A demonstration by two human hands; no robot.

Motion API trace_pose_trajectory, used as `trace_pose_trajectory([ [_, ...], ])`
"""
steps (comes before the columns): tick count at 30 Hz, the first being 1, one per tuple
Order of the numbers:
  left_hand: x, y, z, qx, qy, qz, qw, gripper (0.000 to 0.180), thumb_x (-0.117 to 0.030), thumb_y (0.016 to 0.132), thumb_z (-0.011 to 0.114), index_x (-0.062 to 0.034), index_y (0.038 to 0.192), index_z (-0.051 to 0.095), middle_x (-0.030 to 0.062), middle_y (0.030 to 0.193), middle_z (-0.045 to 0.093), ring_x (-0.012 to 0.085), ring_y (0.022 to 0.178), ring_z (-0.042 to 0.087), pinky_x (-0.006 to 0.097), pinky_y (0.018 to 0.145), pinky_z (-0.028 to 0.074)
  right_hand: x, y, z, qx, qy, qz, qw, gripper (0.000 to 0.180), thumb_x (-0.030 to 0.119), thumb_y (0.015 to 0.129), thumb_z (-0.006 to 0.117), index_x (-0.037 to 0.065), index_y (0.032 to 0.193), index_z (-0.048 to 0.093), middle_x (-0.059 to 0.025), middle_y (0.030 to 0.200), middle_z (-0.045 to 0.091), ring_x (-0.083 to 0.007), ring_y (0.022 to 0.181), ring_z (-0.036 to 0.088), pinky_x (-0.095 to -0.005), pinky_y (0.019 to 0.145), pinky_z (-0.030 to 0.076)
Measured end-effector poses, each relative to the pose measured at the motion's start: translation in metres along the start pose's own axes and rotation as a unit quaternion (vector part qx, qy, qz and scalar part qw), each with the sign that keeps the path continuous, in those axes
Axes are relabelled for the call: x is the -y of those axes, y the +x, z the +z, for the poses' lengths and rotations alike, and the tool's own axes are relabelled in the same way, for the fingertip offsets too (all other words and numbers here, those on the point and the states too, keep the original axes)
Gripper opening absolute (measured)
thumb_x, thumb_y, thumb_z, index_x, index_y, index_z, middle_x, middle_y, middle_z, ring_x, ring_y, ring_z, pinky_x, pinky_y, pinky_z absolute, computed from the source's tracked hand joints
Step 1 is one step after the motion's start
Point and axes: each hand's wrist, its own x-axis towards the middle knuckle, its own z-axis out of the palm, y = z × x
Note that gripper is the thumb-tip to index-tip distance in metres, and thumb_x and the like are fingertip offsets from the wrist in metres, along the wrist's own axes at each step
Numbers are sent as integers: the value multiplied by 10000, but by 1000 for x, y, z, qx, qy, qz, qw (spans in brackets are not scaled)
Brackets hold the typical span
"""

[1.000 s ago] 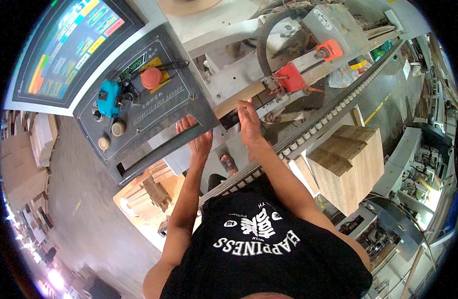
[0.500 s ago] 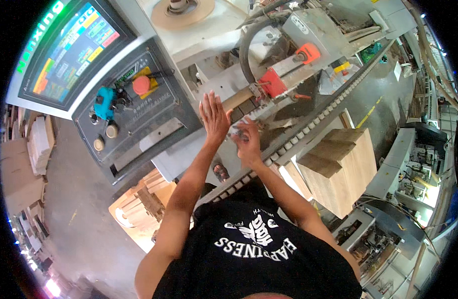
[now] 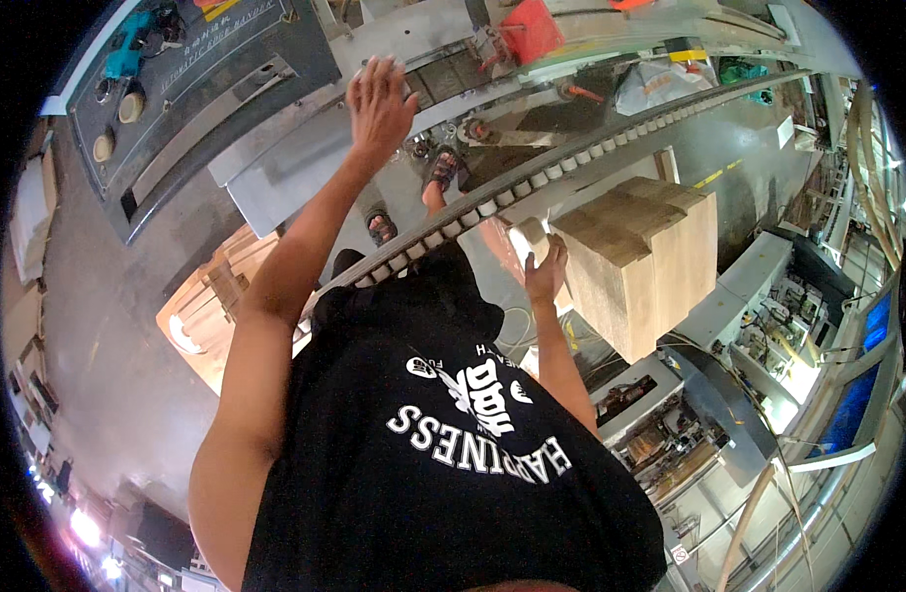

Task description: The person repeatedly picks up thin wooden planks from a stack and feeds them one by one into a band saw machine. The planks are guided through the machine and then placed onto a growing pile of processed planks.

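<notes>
The right hand has just swung to the near side of the roller rail, beside the wood stack, its grip impossible to tell, while beyond the rail the left hand, fingers apart, reaches over the machine, splitting the work.

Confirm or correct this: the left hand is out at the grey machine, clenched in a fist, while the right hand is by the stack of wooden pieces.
The fist is wrong: the head view shows the left hand open, fingers extended, out at the grey machine. The right hand is by the stack of wooden pieces, as you say.
</notes>
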Motion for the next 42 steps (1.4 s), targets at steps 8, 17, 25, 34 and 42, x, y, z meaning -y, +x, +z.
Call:
trace_pose_trajectory([
  [8,16,-167,-105,69,-106,-87,988,688,-200,950,770,-149,1566,468,124,1582,473,386,1531,369,549,1214,273,-106,-11,67,80,-156,52,983,555,240,1102,403,191,1655,403,-185,1649,468,-422,1419,528,-492,1152,466],
  [17,-55,-176,-109,129,-257,-31,957,631,-203,912,773,-61,1481,539,161,1496,558,370,1441,481,527,1187,372,-32,17,-2,87,-218,4,972,545,146,901,685,10,1413,558,-237,1420,584,-419,1280,596,-499,1122,477],
  [25,-106,-134,-115,123,-274,231,925,724,-330,898,802,-88,1520,523,140,1479,591,346,1439,515,505,1232,376,96,22,-65,74,-108,-135,982,574,121,820,725,71,1380,605,-192,1299,637,-416,1202,613,-538,1014,485],
  [34,-26,-109,-94,115,-202,100,967,613,-269,918,760,-96,1470,556,126,1387,650,333,1356,567,511,1214,360,242,62,-60,-33,1,-253,967,654,98,810,823,84,1417,580,-159,1414,583,-391,1330,559,-521,1113,449],
  [42,77,-109,-84,-18,0,-81,997,662,-320,951,771,-169,1543,517,112,1612,448,363,1519,376,558,1255,249,290,127,20,238,450,73,857,698,273,909,870,46,1482,543,-152,1510,531,-293,1389,526,-429,1149,433],
])
